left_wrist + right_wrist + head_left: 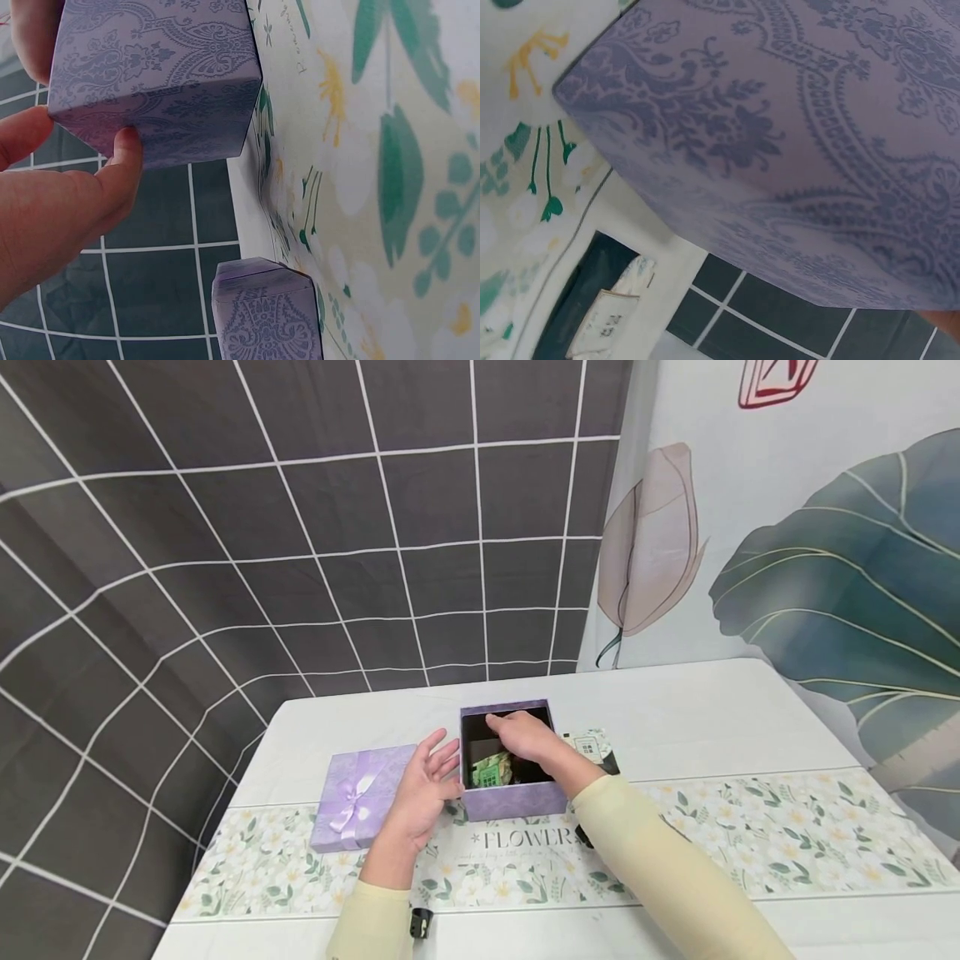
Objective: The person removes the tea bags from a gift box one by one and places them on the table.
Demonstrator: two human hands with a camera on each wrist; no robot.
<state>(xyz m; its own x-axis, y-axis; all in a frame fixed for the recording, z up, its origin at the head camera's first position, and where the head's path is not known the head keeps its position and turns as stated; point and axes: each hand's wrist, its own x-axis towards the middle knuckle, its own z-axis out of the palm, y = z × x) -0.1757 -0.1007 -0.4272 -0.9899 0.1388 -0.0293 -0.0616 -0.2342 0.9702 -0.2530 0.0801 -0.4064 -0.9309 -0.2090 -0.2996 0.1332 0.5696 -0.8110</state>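
- Nearest, two pale sleeves (645, 860) reach over the desk (525, 935), with a black strap (421, 923) beside the left one.
- On the left, the purple lid (378, 785) lies flat with its bow (351, 802) up, apart from the box. Opening is therefore done; the lid is not on.
- Just right of the lid, the left hand (426, 787) has its fingers loosely spread, with the thumb at the near left corner of the box; it grips nothing that shows.
- The box (517, 802) stands upright and open, mid-desk, on the far edge of the flower band. A green packet (491, 771) lies inside, towards the near left.
- The right hand (531, 739) reaches in over the right part of the box. Its fingers are partly hidden, so I cannot tell how far they are closed or whether they hold anything.
- Just right of the box, a pale labelled packet (588, 746) rests on the desk. With contents both inside and out, the work looks partway; whether things are going in or out cannot be told.
- Farthest, a dark grid curtain (420, 568) hangs on the left, a leaf-print one on the right.
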